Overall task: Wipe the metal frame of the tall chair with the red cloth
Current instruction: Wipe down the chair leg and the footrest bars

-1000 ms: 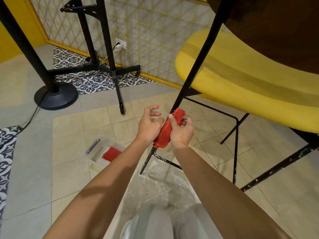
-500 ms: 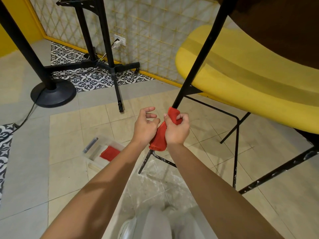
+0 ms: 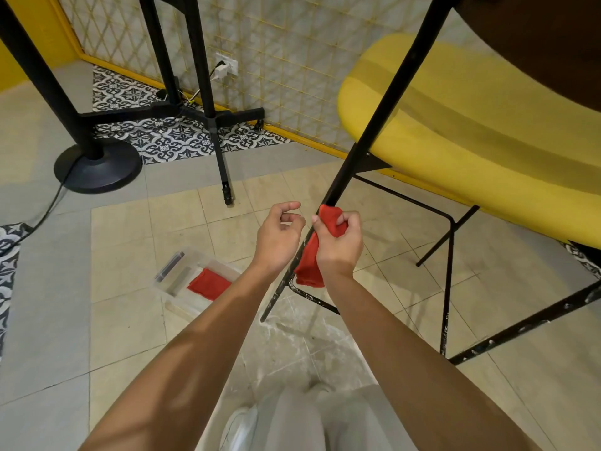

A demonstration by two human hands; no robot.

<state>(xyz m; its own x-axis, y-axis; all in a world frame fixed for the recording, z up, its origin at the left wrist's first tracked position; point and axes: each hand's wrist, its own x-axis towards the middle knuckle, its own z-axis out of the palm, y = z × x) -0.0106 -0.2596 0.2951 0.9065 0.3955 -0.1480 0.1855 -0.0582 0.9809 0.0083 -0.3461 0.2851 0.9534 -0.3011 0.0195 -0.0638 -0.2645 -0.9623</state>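
Note:
The tall chair has a yellow seat (image 3: 471,131) and a black metal frame; one slanted leg (image 3: 374,125) runs down past the seat toward the floor. My right hand (image 3: 340,245) is closed around the red cloth (image 3: 309,262), which is wrapped on that leg just below the seat brace. The cloth's lower end hangs below my wrist. My left hand (image 3: 279,237) hovers just left of the leg, fingers loosely curled and apart, holding nothing. Lower frame bars (image 3: 445,288) show white paint flecks.
A clear plastic box (image 3: 182,281) with a second red cloth (image 3: 209,284) lies on the tiled floor to the left. A black round stand base (image 3: 97,167) with a cable and a black tripod-like stand (image 3: 211,115) are behind. A wire-grid wall panel (image 3: 292,60) backs the chair.
My right hand has slid the red cloth slightly up the chair leg. My left hand has come off the cloth and moved a little left.

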